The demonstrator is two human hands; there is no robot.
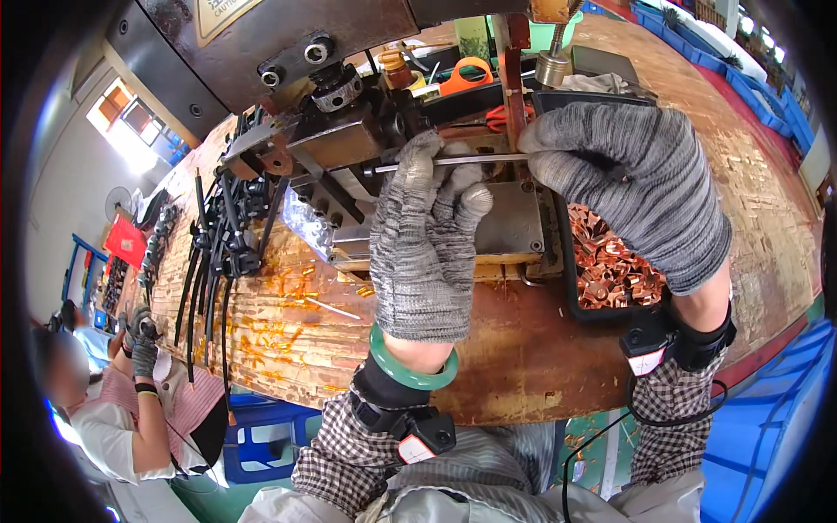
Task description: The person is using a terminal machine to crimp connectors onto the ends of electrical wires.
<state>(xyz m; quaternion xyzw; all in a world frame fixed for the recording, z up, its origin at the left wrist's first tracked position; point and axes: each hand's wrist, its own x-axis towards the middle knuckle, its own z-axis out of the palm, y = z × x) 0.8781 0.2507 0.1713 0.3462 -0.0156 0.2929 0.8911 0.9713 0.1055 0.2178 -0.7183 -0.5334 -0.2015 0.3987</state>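
A thin, straight metal rod [484, 159] with a dark tip lies crosswise in front of the press tooling [344, 135]. My right hand [632, 187], in a grey knitted glove, pinches its right end between thumb and fingers. Near the dark tip, the fingers of my left hand [423, 240], gloved alike, close around the rod beside the press. The exact grip of the left fingertips is partly hidden. Below the rod is the flat metal plate [510, 222] of the press base.
Right of the plate stands a black bin of copper terminals [610, 270]. Black cables [222, 235] lie bundled at left, near scattered orange scraps [279, 322]. Orange-handled scissors [466, 77] rest behind the press. Another person [144, 397] works at far left. Blue crates [767, 96] line the far right.
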